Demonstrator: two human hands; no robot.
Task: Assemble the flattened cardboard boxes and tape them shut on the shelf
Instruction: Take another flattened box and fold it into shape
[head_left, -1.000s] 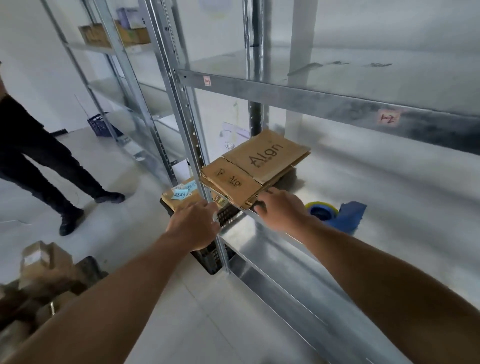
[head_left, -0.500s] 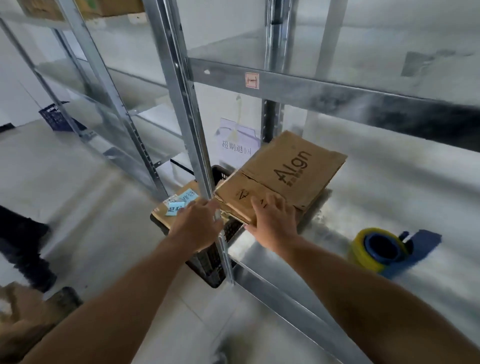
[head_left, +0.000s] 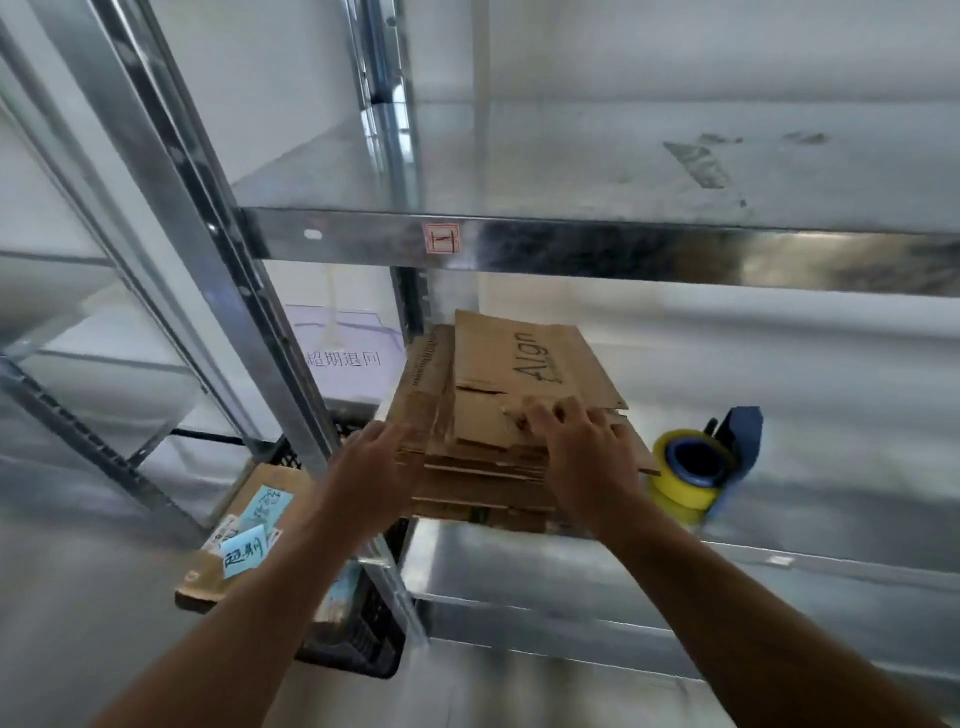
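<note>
the flat boxes (head_left: 478, 467) lie stacked at the shelf's (head_left: 831, 467) left end beside the tape (head_left: 688, 467); the left hand (head_left: 363, 478), fingers (head_left: 387, 436) spread, braces the stack's side, likely to steady it, while the right hand (head_left: 582, 457) curls onto the top box's (head_left: 530, 358) flap, seemingly to peel 1 off.

Stack (head_left: 488, 395): right hand (head_left: 587, 462) is covering its near right corner.
Right fingertips (head_left: 540, 415): blurring into the cardboard, so the grip is not showing.
Left hand (head_left: 366, 475): fingers are smearing, contact with the stack is unclear.
Crate (head_left: 363, 644): mostly hiding behind post (head_left: 291, 374) and arm.
Forearms (head_left: 753, 623): running off the bottom edge.
</note>
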